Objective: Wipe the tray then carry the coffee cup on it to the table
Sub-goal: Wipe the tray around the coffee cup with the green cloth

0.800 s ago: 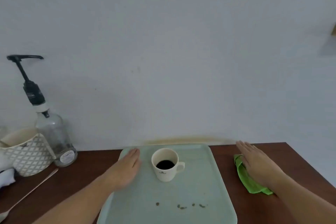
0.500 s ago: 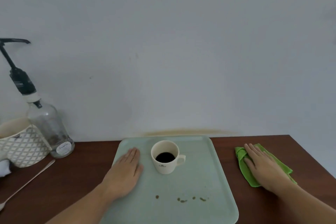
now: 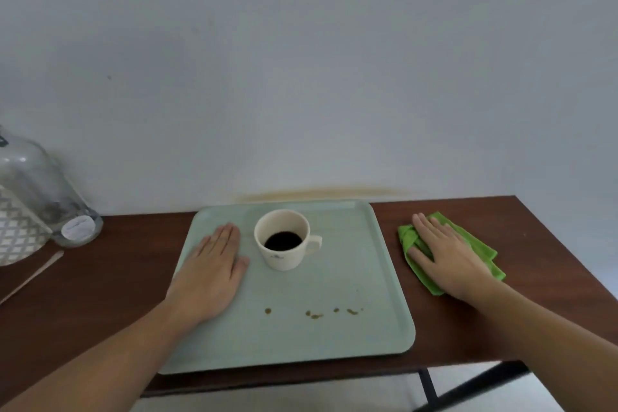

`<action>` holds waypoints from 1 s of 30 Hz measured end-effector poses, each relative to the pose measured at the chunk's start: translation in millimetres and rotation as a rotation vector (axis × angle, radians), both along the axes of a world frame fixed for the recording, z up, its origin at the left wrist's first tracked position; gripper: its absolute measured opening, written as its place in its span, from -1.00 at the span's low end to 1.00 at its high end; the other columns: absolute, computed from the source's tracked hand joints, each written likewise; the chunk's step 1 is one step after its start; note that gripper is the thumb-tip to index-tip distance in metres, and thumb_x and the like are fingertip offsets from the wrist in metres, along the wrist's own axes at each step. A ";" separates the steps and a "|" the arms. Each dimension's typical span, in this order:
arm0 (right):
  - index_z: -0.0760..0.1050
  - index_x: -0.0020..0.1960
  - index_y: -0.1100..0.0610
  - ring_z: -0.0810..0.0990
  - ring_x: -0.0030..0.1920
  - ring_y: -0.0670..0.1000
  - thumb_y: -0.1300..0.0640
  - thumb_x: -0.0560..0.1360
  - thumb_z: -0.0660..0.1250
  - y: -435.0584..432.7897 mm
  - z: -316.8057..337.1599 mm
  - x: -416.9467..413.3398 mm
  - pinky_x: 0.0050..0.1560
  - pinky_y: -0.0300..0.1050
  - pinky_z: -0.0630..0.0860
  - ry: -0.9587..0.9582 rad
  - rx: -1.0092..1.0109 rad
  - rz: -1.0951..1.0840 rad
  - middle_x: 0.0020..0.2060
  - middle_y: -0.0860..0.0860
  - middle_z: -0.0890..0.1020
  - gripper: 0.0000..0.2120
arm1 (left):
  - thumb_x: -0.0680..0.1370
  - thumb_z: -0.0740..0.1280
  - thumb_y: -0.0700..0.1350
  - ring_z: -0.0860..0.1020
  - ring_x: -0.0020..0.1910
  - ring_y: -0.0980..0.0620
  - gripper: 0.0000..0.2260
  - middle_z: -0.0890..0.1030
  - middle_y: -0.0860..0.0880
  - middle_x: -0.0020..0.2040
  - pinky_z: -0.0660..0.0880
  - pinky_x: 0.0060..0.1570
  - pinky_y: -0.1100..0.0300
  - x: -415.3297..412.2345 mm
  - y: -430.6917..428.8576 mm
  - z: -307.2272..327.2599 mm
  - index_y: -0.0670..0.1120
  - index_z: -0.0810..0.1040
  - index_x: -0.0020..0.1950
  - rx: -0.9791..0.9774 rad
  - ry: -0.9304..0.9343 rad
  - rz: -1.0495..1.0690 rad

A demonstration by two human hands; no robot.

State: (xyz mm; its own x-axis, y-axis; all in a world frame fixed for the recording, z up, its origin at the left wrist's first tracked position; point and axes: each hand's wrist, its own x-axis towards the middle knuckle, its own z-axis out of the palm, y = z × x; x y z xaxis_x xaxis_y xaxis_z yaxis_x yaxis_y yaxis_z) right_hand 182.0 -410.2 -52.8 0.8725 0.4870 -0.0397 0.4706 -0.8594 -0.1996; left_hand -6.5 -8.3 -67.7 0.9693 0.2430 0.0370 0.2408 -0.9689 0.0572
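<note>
Hands sit much as they did half a second ago, though the view has dipped and the pump top of the glass bottle point(image 3: 50, 197) is now cut off. The left hand point(image 3: 209, 273) lies flat, fingers together, on the left part of the pale green tray point(image 3: 368, 278), just beside the cream coffee cup point(image 3: 282, 239). The right hand point(image 3: 444, 256) lies flat with fingers slightly spread on the crumpled green cloth point(image 3: 481, 247), right of the tray on the dark wooden table point(image 3: 117, 264). The tray is smooth, rounded-cornered, its long axis running away from the person. The cup's handle points right; brown spots point(image 3: 314, 314) dot the tray's near part.
</note>
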 end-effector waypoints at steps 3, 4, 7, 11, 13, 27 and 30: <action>0.15 0.62 -0.01 0.10 0.61 0.04 -0.04 0.68 0.11 9.8 2.0 -4.0 0.57 -0.02 0.02 0.000 0.106 -0.056 0.60 -0.04 0.18 -0.48 | 0.59 -0.23 0.21 -0.08 0.60 0.06 -0.33 -0.01 -0.07 0.63 -0.16 0.54 0.12 0.1 0.4 0.6 -0.13 -0.05 0.61 -0.003 0.002 -0.010; 0.22 0.59 -0.02 0.13 0.60 0.05 0.02 0.68 0.12 12.2 2.0 -6.8 0.56 -0.01 0.06 0.010 0.162 -0.085 0.59 -0.02 0.23 -0.52 | 0.59 -0.22 0.22 -0.08 0.60 0.05 -0.33 -0.01 -0.07 0.63 -0.14 0.54 0.11 -0.1 0.3 1.2 -0.13 -0.04 0.61 -0.007 0.005 -0.012; 0.30 0.55 -0.06 0.19 0.58 0.06 -0.03 0.69 0.13 14.3 7.3 -15.5 0.53 0.00 0.12 0.084 0.342 -0.176 0.55 -0.01 0.33 -0.56 | 0.60 -0.19 0.22 -0.08 0.60 0.05 -0.34 0.00 -0.07 0.63 -0.10 0.55 0.08 -0.2 -0.8 3.5 -0.13 -0.04 0.61 -0.027 0.000 -0.009; 0.53 0.39 -0.12 0.54 0.34 -0.04 -0.15 0.65 0.17 34.2 26.9 -44.7 0.44 0.14 0.40 0.270 0.770 -0.243 0.29 -0.10 0.63 -0.63 | 0.60 -0.18 0.22 -0.09 0.60 0.07 -0.34 -0.01 -0.07 0.63 -0.10 0.56 0.07 -1.4 -1.1 5.4 -0.12 -0.06 0.61 -0.041 -0.009 -0.010; 0.55 0.36 -0.14 0.57 0.31 -0.08 -0.17 0.63 0.21 55.9 34.1 -66.2 0.38 0.13 0.47 0.354 0.869 -0.202 0.27 -0.13 0.64 -0.65 | 0.60 -0.20 0.22 -0.10 0.59 0.08 -0.34 -0.03 -0.06 0.63 -0.10 0.56 0.07 -2.8 -1.1 5.2 -0.12 -0.08 0.61 -0.045 -0.011 -0.004; -0.31 0.62 0.16 -0.28 0.61 0.12 -0.30 0.59 -0.23 129.8 17.3 -166.1 0.59 0.05 -0.25 0.135 -0.099 0.007 0.62 0.16 -0.25 -0.22 | 0.59 -0.14 0.20 -0.01 0.60 0.04 -0.34 0.06 -0.09 0.63 -0.05 0.55 0.07 0.5 -1.1 4.7 -0.14 0.01 0.60 -0.056 -0.055 -0.002; -0.35 0.60 0.22 -0.31 0.60 0.21 -0.28 0.60 -0.27 158.9 14.1 -187.3 0.57 0.12 -0.28 0.139 -0.131 0.058 0.59 0.25 -0.29 -0.22 | 0.58 -0.13 0.20 0.01 0.60 0.02 -0.33 0.08 -0.11 0.62 -0.03 0.55 0.05 1.9 -1.5 5.7 -0.15 0.03 0.60 -0.043 -0.061 0.002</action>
